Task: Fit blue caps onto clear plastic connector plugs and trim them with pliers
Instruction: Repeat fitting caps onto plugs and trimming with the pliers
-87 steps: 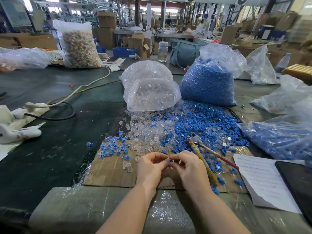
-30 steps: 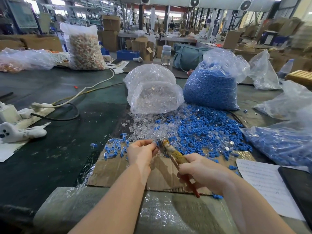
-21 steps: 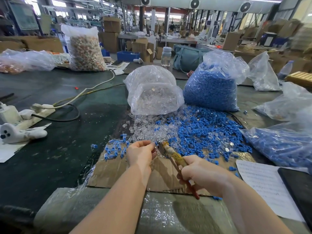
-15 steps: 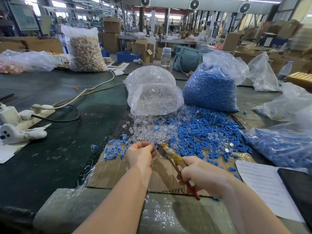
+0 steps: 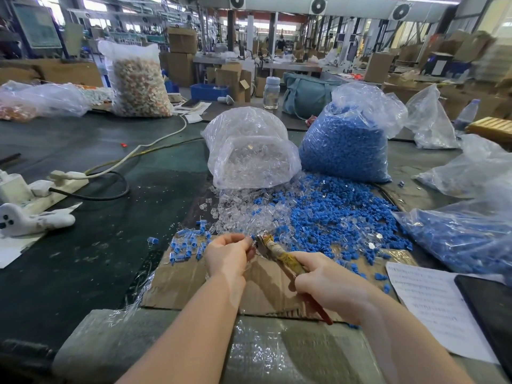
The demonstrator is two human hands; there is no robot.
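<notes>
Blue plastic is barely peeking out between the left hand's [image 5: 228,254] fingertips, so that's the capped plug [image 5: 251,238] being pinched and offered up to the pliers [image 5: 279,253], right over the far edge of the cardboard sheet [image 5: 182,278]. The right hand [image 5: 329,284] is wrapping around the taped handles with its fingers curled tight, and the metal nose is sitting right against the part; I honestly can't tell if the jaws are biting yet or just touching. Here's what I'd be worrying about: the left fingertips are sitting just beside the cutting end, so if the squeeze is coming in a bit off, skin is getting nipped instead of plastic. The piece is tiny and mostly hidden, so it's probably twisting easily in that pinch, and a crooked bite is likely cutting into the cap or the clear body rather than the bit that needs trimming. If the pinch is loosening as the cut snaps through, the part is likely flying off into the loose pile of blue caps [image 5: 332,217] or the clear plugs [image 5: 238,209] on the far side, and it's getting lost among unfinished ones instead of joining the finished pieces [image 5: 188,245] to the left. Also those handles look worn and taped, so a slipping palm is a real possibility.
</notes>
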